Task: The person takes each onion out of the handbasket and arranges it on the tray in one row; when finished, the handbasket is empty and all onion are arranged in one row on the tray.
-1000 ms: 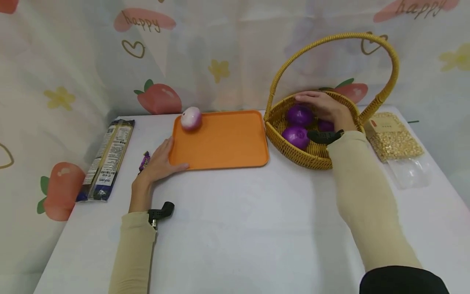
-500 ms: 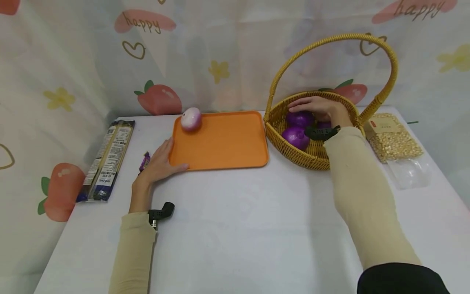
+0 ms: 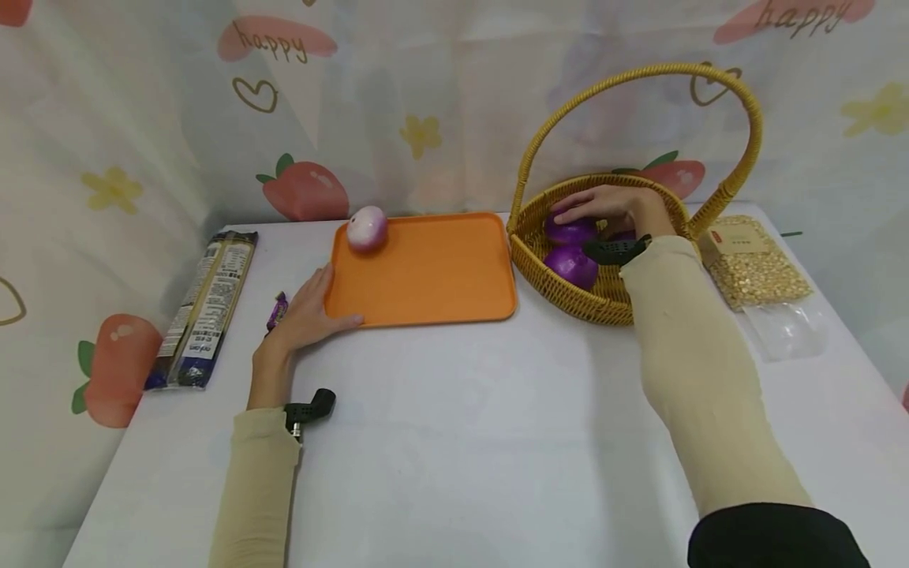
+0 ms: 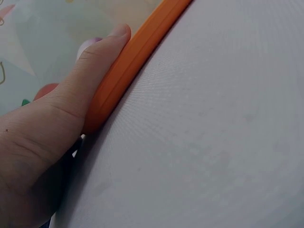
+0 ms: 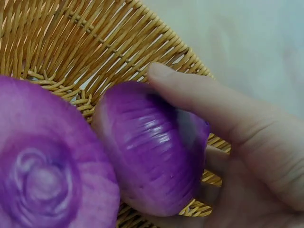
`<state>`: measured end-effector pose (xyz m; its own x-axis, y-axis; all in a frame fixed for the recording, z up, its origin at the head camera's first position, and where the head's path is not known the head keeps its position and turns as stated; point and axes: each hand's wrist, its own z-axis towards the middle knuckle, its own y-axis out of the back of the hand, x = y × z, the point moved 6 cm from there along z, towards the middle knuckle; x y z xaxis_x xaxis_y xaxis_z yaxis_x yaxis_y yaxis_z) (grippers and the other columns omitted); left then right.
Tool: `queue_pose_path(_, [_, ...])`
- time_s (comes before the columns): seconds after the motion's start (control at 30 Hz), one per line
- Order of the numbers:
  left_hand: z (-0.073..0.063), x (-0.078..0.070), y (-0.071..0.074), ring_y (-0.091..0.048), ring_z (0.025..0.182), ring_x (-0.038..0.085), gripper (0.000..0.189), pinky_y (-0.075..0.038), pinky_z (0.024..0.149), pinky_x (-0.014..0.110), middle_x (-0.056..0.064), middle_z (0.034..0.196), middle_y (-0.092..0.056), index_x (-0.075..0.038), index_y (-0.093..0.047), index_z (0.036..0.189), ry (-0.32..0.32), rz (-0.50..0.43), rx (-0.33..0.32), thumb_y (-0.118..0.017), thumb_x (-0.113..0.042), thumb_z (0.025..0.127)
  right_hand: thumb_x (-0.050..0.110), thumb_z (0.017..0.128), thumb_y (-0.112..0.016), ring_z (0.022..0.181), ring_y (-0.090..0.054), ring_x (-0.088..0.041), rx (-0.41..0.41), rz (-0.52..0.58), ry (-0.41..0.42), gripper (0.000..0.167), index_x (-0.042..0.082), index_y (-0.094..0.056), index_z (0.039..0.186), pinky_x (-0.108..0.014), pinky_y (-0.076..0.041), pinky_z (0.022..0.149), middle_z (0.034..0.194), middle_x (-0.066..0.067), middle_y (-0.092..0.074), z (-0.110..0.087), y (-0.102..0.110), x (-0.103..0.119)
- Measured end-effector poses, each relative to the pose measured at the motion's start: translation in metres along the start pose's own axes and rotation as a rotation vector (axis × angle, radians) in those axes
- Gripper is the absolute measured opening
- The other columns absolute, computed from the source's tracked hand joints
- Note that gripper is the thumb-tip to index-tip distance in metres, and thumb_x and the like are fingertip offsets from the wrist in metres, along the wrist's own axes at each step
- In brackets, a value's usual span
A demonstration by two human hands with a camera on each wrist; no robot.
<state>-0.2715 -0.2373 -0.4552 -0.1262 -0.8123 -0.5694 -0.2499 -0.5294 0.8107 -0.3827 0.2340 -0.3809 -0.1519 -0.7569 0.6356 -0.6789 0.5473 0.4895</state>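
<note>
In the head view my left hand [image 3: 305,312] rests at the near left corner of an orange tray [image 3: 433,272]. Its thumb lies straight along the tray's front rim, as the left wrist view also shows. A white and purple onion [image 3: 367,229] sits at the tray's far left corner. Inside a wicker basket [image 3: 561,292], my right hand [image 3: 621,207] grips a purple onion [image 5: 152,147], thumb on top and fingers around the far side. Another purple onion [image 5: 45,180] lies beside it. A further purple thing [image 3: 623,235] is mostly hidden under the hand.
The basket's tall handle [image 3: 639,72] arches over my right hand. A bag of yellow grains [image 3: 756,264] lies right of the basket. On the left are a long dark packet [image 3: 206,308] and a small purple-wrapped candy [image 3: 278,310]. A printed curtain [image 3: 440,102] hangs behind.
My right hand has moved slightly left and lower in the basket, and its fingers have closed round the purple onion. The left hand and tray have stayed in place.
</note>
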Motion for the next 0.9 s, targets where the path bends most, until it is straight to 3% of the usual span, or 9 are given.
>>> queue_pose_path(0.17, [-0.0009,-0.0012,0.0005,-0.006,0.152,0.036,0.115,-0.007,0.122,0.058,0.012,0.165,-0.002,-0.014,0.002,0.157,0.004,0.001,0.0,-0.07,-0.059,0.079,0.052,0.09,-0.061,0.149,-0.011,-0.04,0.013,-0.037,-0.023,0.077,0.019,-0.031,0.153,-0.061,-0.034,0.111,0.163,-0.016,-0.01,0.0018,-0.0008,0.0021])
queue_pose_path(0.57, [-0.0039,0.0019,-0.0013,-0.009,0.151,0.036,0.115,-0.009,0.122,0.058,0.011,0.165,-0.005,-0.017,0.003,0.157,0.013,-0.001,0.0,-0.07,-0.059,0.079,0.05,0.089,-0.063,0.147,-0.02,-0.038,0.001,0.006,-0.041,0.075,0.016,-0.035,0.151,-0.06,-0.033,0.112,0.161,-0.016,-0.016,0.0076,-0.0048,-0.0007])
queue_pose_path(0.73, [-0.0038,0.0007,-0.0008,-0.009,0.151,0.036,0.115,-0.009,0.121,0.059,0.011,0.165,-0.005,-0.016,0.002,0.157,-0.002,0.004,-0.006,-0.071,-0.059,0.078,0.048,0.09,-0.064,0.144,-0.027,-0.033,0.009,0.049,-0.046,0.075,0.015,-0.035,0.15,-0.057,-0.03,0.116,0.158,-0.015,-0.023,0.0047,-0.0044,0.0013])
queue_pose_path(0.9, [-0.0047,-0.0004,0.0003,-0.008,0.151,0.036,0.116,-0.008,0.121,0.059,0.012,0.165,-0.005,-0.015,0.002,0.157,-0.003,0.003,-0.006,-0.071,-0.058,0.078,0.049,0.09,-0.062,0.137,-0.036,-0.029,0.02,0.052,-0.043,0.069,0.017,-0.04,0.148,-0.049,-0.037,0.112,0.155,-0.012,-0.029,0.0023,-0.0029,0.003])
